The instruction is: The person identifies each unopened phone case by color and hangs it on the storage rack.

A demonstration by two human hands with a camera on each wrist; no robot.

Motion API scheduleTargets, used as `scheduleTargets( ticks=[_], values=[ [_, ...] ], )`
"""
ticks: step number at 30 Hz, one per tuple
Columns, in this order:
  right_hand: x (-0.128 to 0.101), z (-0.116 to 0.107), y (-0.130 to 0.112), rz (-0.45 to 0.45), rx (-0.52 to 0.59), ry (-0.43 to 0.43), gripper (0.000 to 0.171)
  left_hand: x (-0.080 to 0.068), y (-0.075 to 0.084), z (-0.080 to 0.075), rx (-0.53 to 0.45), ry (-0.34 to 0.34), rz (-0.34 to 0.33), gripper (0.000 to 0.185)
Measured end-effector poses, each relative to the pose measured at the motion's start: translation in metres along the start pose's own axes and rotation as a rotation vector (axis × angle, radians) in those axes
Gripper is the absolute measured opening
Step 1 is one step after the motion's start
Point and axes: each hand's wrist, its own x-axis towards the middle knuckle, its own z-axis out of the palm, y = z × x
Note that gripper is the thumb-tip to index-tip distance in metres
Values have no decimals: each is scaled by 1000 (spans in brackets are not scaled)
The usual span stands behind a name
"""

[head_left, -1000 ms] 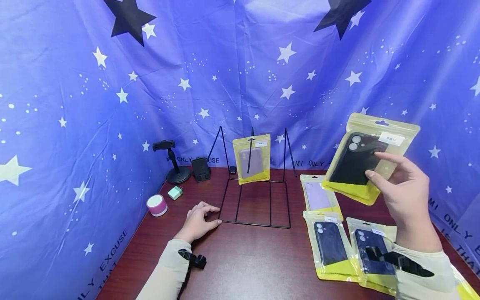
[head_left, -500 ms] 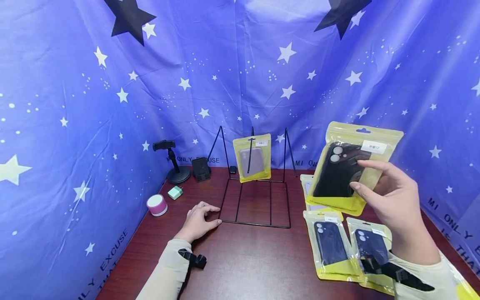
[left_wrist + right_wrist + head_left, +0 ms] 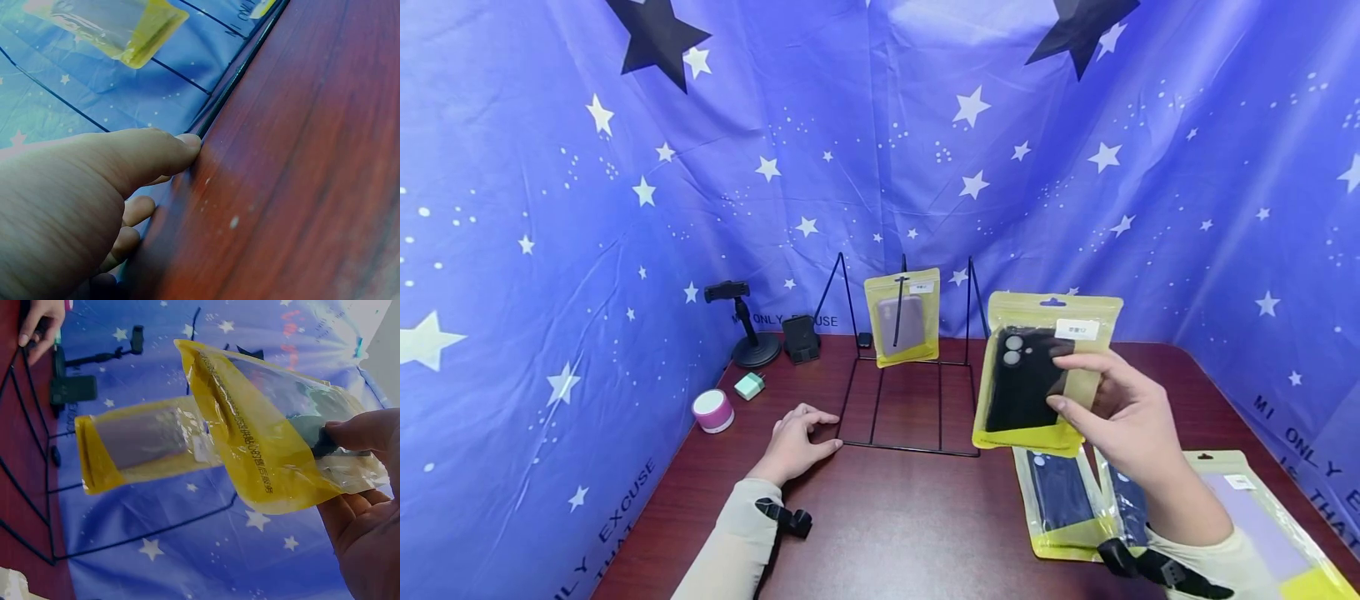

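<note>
Counting, we see the right hand (image 3: 1129, 417) pinching one pouch (image 3: 1030, 379), the relaxed left hand (image 3: 797, 442) touching one rack (image 3: 912, 450), one hanging pouch (image 3: 912, 323), perhaps three flat pouches (image 3: 1060, 492).

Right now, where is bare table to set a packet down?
Widest: the near middle of the table, bordered by the rack, left sleeve and flat dark-case packets. Another: back right, between held packet and curtain. Crowded: near right, where those and a lilac-case packet lie; back left, around the phone holder.
</note>
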Motion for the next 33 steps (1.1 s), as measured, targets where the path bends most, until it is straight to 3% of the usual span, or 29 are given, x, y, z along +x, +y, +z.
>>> scheduleTargets(
  ticks=[6,14,23,33],
  values=[
    [-5,12,8,15,-100,-7,57,0,-1,0,-4,3,5,39],
    [-9,16,24,-20,-356,-70,59,0,0,-1,-12,4,14,39],
    [-12,14,31,116,-398,-106,52,0,0,-1,-7,2,13,39],
    [-15,18,40,85,-410,-113,52,0,-1,-1,-6,0,15,39]
  ],
)
